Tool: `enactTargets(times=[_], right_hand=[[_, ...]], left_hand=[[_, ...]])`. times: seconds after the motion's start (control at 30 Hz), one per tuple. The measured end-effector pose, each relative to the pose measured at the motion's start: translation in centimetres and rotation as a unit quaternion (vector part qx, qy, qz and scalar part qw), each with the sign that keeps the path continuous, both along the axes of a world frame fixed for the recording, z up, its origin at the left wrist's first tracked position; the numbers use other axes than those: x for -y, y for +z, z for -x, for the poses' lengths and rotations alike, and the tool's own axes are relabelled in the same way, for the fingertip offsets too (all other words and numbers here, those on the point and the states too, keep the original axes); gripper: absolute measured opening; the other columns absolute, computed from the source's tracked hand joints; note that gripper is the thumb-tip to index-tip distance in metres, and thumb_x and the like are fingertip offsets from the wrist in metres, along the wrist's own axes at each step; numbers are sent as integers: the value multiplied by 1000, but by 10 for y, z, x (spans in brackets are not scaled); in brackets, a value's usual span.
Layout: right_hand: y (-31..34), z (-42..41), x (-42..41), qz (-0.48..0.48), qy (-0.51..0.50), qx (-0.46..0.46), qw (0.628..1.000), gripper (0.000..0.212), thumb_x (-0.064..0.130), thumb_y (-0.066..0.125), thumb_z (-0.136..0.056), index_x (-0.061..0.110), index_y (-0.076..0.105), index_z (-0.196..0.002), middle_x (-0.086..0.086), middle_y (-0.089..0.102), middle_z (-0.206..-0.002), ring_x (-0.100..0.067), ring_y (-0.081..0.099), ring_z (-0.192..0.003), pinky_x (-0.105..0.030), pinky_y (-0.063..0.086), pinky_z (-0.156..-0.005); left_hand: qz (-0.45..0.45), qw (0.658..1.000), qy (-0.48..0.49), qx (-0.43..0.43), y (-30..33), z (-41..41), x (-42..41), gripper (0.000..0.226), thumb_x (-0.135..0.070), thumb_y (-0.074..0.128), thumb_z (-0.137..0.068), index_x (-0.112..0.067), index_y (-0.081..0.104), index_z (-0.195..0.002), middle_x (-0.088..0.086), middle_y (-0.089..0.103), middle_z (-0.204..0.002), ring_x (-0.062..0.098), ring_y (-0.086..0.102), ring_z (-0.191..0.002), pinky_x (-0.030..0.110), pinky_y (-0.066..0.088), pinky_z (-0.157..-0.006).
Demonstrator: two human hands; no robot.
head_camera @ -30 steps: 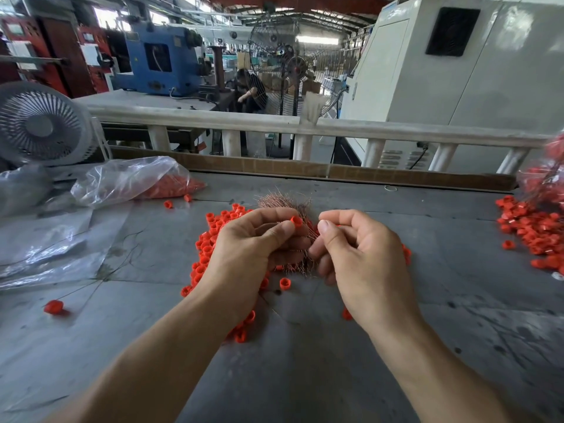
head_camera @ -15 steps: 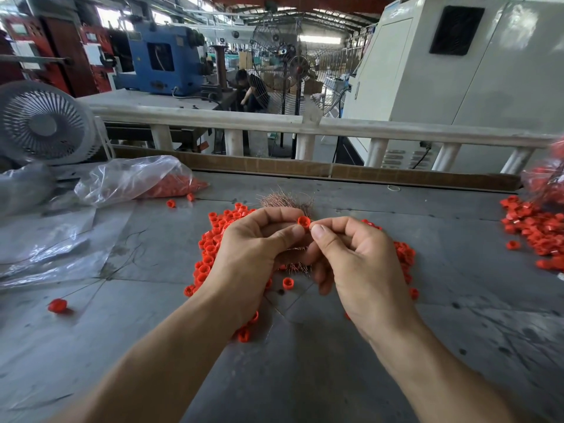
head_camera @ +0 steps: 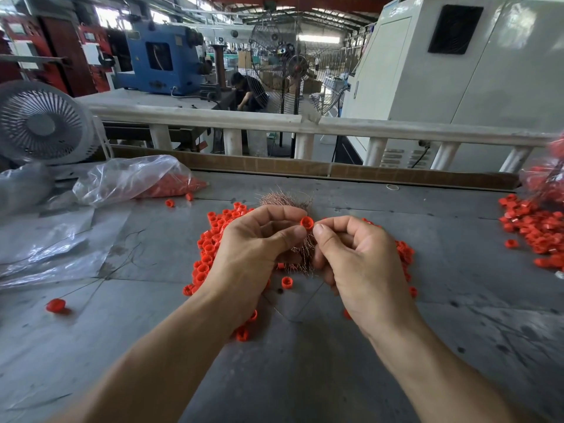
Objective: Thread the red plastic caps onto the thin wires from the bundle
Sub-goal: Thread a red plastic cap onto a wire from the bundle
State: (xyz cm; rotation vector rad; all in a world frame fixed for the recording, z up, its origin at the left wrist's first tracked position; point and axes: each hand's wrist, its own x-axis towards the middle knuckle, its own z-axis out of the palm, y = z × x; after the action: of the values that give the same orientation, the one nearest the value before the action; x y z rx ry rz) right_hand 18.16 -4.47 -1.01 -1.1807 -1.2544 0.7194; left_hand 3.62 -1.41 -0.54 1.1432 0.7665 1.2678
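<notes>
Left hand [head_camera: 256, 242] pinches red cap [head_camera: 306, 222] above wire bundle [head_camera: 300, 251]; right hand [head_camera: 357, 257] grip closed, presumably on a wire, too thin to confirm. Risk: wire misses bore, buckles; cap drops to tabletop [head_camera: 305, 377].

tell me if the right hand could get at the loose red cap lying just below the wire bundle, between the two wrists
Probably yes. The loose red cap lies alone on bare table beside the right hand, nothing over it. But that hand is pinching a wire from the wire bundle, so it would likely have to let go first.
</notes>
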Motion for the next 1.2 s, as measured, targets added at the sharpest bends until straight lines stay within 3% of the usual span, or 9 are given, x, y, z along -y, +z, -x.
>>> enactTargets(times=[0.23, 0.5, 0.73, 0.87, 0.93, 1.07, 1.2], right_hand=[[0, -3, -4, -19, -7, -10, 1000, 15, 17, 67, -98, 19, 70, -84, 7, 59, -53, -1, 45, -42, -14, 35, -42], [1, -5, -2, -34, -17, 21, 999, 14, 17, 69, -95, 21, 71, -82, 8, 60, -56, -3, 46, -48, -18, 38, -45], [5, -4, 2, -36, -1, 32, 999, 12, 16, 70, -94, 19, 71, -83, -14, 69, -70, -12, 52, -58, -29, 44, -54], [6, -3, 2, -45, 0, 53, 998, 12, 16, 70, -94, 19, 72, -83, -9, 70, -68, -9, 54, -57, -31, 47, -53], [6, -4, 2, -50, -2, 62, 997, 13, 16, 70, -94, 20, 71, -82, -4, 68, -63, -4, 51, -53, -22, 43, -49], [5, -5, 1, -58, 0, 71, 996, 13, 16, 71, -94, 21, 71, -82, 4, 62, -58, -1, 47, -51, -16, 39, -48], [3, -6, 0, -54, 16, 65, 996, 14, 18, 69, -96, 23, 71, -83, 9, 57, -56, -2, 44, -50, -17, 37, -48]], left_hand=[[26, 1000, 5, 6, 4, -1, 2, 17, -1, 67, -90, -11, 80, -88, 17, 76, -94, 23, 70, -81, 27, 63, -72], [41, 998, -28, 34, 6, 2, 2, 17, -9, 74, -73, -7, 77, -89, 16, 75, -91, 23, 72, -81, 29, 63, -74], [48, 998, -44, 15, 7, 8, -3, 17, -7, 75, -71, -7, 76, -87, 13, 73, -85, 19, 71, -77, 28, 62, -69], [54, 998, -45, 3, 7, 10, -3, 13, 5, 68, -85, -5, 74, -90, 14, 72, -85, 19, 71, -75, 28, 62, -69], [54, 998, -39, -4, 8, 10, -3, 14, 6, 68, -87, -4, 73, -95, 14, 73, -86, 19, 71, -76, 28, 62, -69], [51, 997, -47, -14, 10, 12, -4, 30, -7, 74, -74, -5, 77, -104, 16, 75, -90, 19, 72, -78, 27, 61, -70], [69, 995, -75, -9, 11, 16, -6, 31, -7, 73, -73, -1, 78, -104, 18, 75, -94, 20, 72, -81, 27, 62, -71]])
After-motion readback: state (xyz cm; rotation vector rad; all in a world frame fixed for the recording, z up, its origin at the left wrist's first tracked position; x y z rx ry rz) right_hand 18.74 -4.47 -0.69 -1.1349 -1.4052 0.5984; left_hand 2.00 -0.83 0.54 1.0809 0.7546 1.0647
